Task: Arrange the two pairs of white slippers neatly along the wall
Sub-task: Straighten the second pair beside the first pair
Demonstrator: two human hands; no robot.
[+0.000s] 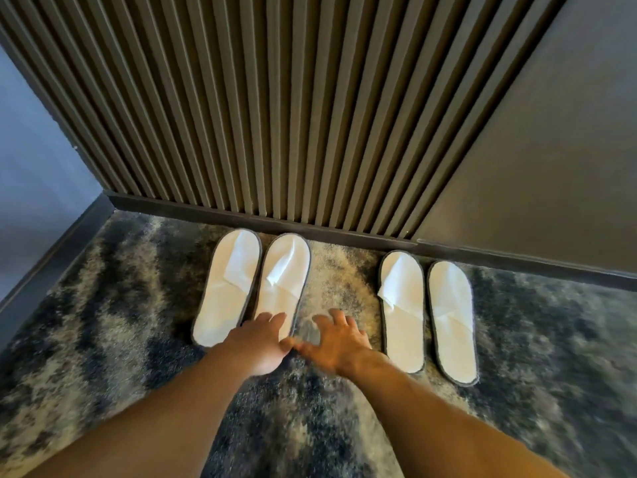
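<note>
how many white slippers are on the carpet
4, toes at the wall: a left pair and, its inner heel under the left hand; a right pair and. None hidden.

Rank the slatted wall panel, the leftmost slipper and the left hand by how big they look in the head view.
1. Slatted wall panel, by far the largest.
2. Leftmost slipper.
3. Left hand, though it sits nearer the camera and is motion-blurred, so the gap to the slipper is uncertain.

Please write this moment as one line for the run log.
left pair: toes at baseboard | right pair: toes at baseboard | left hand: open, over left pair's heel | right hand: open, over carpet
</note>
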